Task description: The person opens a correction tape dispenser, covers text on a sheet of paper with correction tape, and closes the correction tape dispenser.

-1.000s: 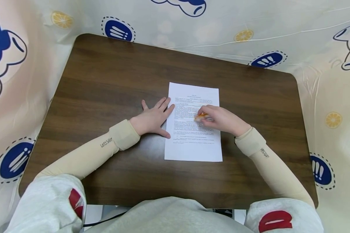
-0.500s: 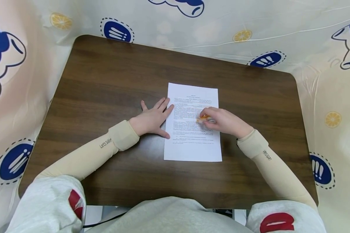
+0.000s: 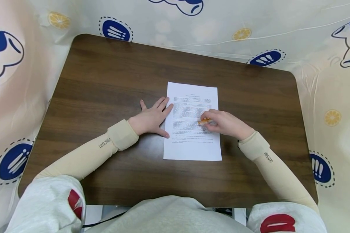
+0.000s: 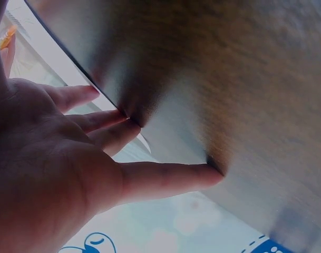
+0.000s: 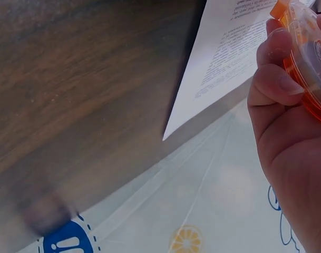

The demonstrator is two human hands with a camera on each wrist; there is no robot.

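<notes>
A printed sheet of paper (image 3: 192, 151) lies flat on the dark wooden table (image 3: 116, 74). My left hand (image 3: 152, 119) is spread beside its left edge, with some fingertips and the thumb touching that margin. Over the text, right of the sheet's middle, my right hand (image 3: 227, 123) holds an orange and clear correction tape dispenser (image 3: 204, 121). The right wrist view shows the dispenser's (image 5: 308, 66) see-through case with curled fingers around it. Its tip points left in the head view; the contact with the paper is too small to make out.
A pale plastic curtain (image 3: 180, 29) with blue and orange-slice prints surrounds the table on the far side and both flanks. The person's body is at the near edge, where a black cable (image 3: 105, 220) hangs below.
My right hand has moved slightly right and toward the body with the correction tape dispenser, across the text. My left hand keeps its place at the paper's edge.
</notes>
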